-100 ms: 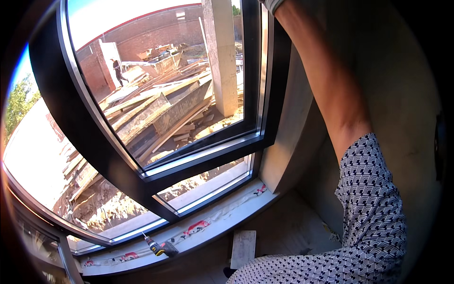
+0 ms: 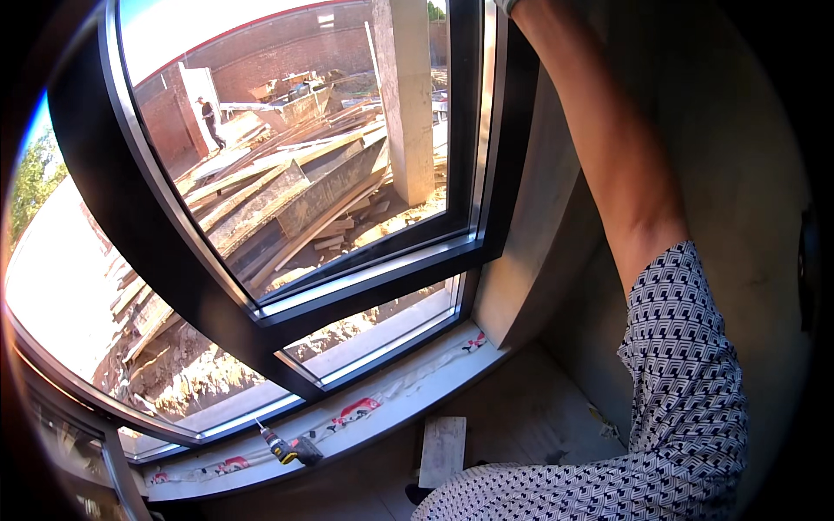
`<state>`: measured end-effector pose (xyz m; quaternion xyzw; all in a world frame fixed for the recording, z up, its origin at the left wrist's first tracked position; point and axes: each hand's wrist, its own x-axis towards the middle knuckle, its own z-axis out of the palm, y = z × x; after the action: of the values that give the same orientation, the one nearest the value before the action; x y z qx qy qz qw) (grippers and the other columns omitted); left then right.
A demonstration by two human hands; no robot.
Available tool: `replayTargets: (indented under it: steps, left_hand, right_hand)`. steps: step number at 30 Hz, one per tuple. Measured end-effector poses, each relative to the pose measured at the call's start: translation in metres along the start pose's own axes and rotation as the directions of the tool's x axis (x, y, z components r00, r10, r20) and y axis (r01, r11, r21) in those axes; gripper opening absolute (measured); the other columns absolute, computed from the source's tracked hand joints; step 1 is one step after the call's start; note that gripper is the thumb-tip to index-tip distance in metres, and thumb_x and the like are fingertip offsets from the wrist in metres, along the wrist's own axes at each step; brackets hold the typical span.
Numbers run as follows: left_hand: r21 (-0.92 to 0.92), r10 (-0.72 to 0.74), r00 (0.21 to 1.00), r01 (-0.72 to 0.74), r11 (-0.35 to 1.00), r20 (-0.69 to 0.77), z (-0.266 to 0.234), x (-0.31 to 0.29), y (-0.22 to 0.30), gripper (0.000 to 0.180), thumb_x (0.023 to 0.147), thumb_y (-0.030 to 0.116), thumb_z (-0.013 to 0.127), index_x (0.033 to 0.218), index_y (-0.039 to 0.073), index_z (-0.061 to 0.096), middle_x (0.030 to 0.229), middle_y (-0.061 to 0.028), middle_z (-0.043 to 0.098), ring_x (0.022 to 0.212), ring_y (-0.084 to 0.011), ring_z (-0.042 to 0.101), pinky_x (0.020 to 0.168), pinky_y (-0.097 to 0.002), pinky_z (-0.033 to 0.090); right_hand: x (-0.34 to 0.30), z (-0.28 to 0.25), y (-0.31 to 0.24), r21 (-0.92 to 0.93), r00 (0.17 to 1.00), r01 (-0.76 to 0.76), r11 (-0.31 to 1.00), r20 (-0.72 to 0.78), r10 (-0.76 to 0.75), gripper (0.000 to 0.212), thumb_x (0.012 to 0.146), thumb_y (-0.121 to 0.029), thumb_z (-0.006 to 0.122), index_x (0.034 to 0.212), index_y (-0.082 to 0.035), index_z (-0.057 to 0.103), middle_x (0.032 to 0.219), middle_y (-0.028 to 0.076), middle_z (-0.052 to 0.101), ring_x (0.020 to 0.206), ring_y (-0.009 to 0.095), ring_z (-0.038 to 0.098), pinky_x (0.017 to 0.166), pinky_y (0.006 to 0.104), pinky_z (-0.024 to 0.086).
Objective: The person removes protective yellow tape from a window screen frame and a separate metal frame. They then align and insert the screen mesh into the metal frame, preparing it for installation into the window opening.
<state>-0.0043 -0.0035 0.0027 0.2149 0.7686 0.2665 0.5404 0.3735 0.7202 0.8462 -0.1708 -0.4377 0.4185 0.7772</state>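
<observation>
Right hand [image 2: 505, 4]: almost wholly cut off at the upper edge, only a pale cuff showing; whether it grips anything cannot be determined. It is beside the dark window frame [image 2: 373, 290], which stands upright above the white sill [image 2: 413, 395]. A black-and-yellow drill [image 2: 283, 449] lies on the sill. Below, a flat board [image 2: 443, 445] rests on the floor. Outside: a concrete pillar [image 2: 405, 113] and heaped timber [image 2: 291, 193].

The drill [image 2: 283, 450] lies on the sill [image 2: 400, 399], in front of the window [image 2: 156, 243]. A board [image 2: 442, 451] lies on the floor [image 2: 521, 412], right of the drill. Outside, past the window, wood [image 2: 287, 200] lies left of a post [image 2: 405, 113].
</observation>
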Motion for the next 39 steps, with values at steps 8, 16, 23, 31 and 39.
replayTargets:
  steps: [8, 16, 23, 31, 39]
  left_hand:
    - [0.113, -0.046, 0.998, 0.050, 0.992, -0.039, 0.009, 0.053, 0.018, 0.049, 0.104, 0.042, 0.046, 0.079, 0.006, 0.068, 0.077, -0.0084, 0.069, 0.072, -0.0245, 0.063, 0.069, -0.0437, 0.051]
    - [-0.129, 0.022, 1.000, -0.021, 0.991, 0.003, 0.034, 0.116, 0.122, 0.046, 0.104, 0.040, 0.048, 0.077, 0.007, 0.065, 0.075, -0.0073, 0.067, 0.068, -0.0231, 0.061, 0.065, -0.0427, 0.049]
    - [-0.225, 0.080, 0.996, -0.072, 0.972, 0.028, 0.046, 0.139, 0.195, 0.043, 0.103, 0.038, 0.050, 0.076, 0.007, 0.063, 0.072, -0.0064, 0.064, 0.065, -0.0218, 0.058, 0.061, -0.0417, 0.047]
    - [-0.352, 0.017, 0.999, -0.030, 0.935, -0.041, 0.040, 0.123, 0.169, 0.041, 0.102, 0.035, 0.052, 0.074, 0.007, 0.061, 0.070, -0.0053, 0.061, 0.062, -0.0203, 0.056, 0.056, -0.0407, 0.045]
    - [-0.419, -0.099, 0.989, 0.045, 0.907, -0.107, 0.036, 0.092, 0.103, 0.039, 0.101, 0.033, 0.055, 0.072, 0.008, 0.059, 0.067, -0.0043, 0.059, 0.058, -0.0189, 0.054, 0.052, -0.0396, 0.043]
  right_hand:
    - [0.003, -0.002, 0.015, -0.015, 0.998, -0.021, 1.000, 0.060, 0.021, 0.044, 0.104, -0.051, 0.048, 0.082, -0.014, 0.056, 0.061, 0.004, 0.061, 0.043, 0.017, 0.054, 0.031, 0.0276, 0.037]
    - [0.043, 0.010, 0.055, 0.047, 0.995, -0.093, 0.995, 0.051, 0.091, 0.044, 0.102, -0.049, 0.049, 0.079, -0.012, 0.054, 0.055, 0.005, 0.056, 0.038, 0.018, 0.052, 0.030, 0.0287, 0.039]
    - [0.053, 0.028, 0.057, 0.385, 0.965, 0.040, 0.922, -0.254, 0.064, 0.029, 0.101, -0.038, 0.055, 0.090, -0.011, 0.058, 0.075, 0.005, 0.057, 0.056, 0.020, 0.057, 0.043, 0.0332, 0.047]
    - [0.067, 0.033, 0.067, 0.864, 0.950, 0.085, 0.496, -0.220, 0.222, 0.024, 0.098, -0.029, 0.058, 0.115, -0.014, 0.064, 0.117, 0.005, 0.060, 0.097, 0.022, 0.063, 0.073, 0.0416, 0.054]
    - [0.061, 0.058, 0.012, 0.028, 0.922, 0.170, -0.985, 0.349, 0.169, 0.039, 0.074, -0.009, 0.088, 0.112, -0.015, 0.080, 0.120, 0.007, 0.076, 0.106, 0.022, 0.073, 0.080, 0.0466, 0.060]
